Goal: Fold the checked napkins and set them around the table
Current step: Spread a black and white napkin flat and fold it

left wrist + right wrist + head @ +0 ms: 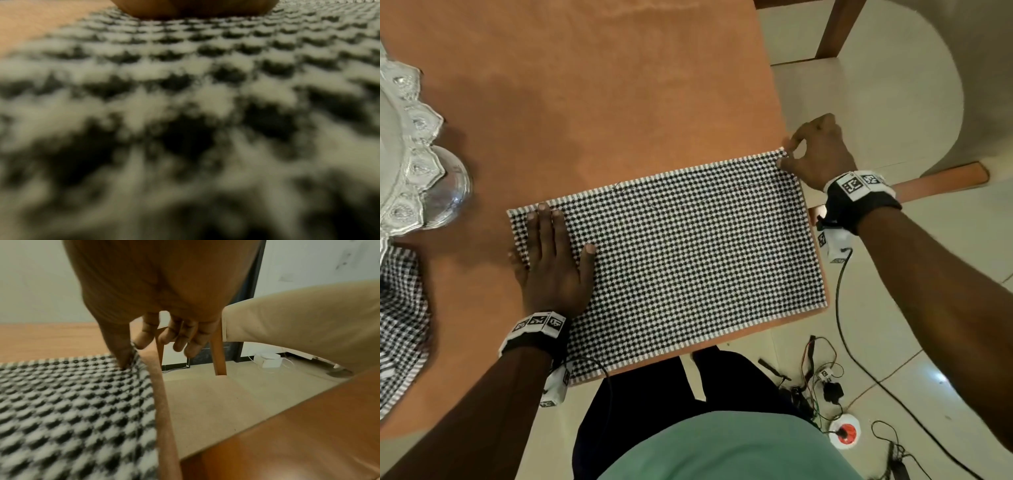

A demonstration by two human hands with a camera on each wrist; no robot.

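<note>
A black-and-white checked napkin (671,260) lies flat as a wide rectangle at the near right corner of the orange table (585,102). My left hand (551,253) presses flat on the napkin's left end, fingers straight. My right hand (815,154) pinches the napkin's far right corner between thumb and forefinger at the table's edge; in the right wrist view the thumb (121,350) presses on that corner of the napkin (72,402). The left wrist view is filled with blurred checked napkin (185,113). More checked cloth (400,325) lies at the left edge.
A silver pedestal bowl (417,164) with a scalloped rim stands at the table's left. A cream padded chair (876,85) stands to the right of the table. Cables and a small red-and-white device (844,433) lie on the tiled floor.
</note>
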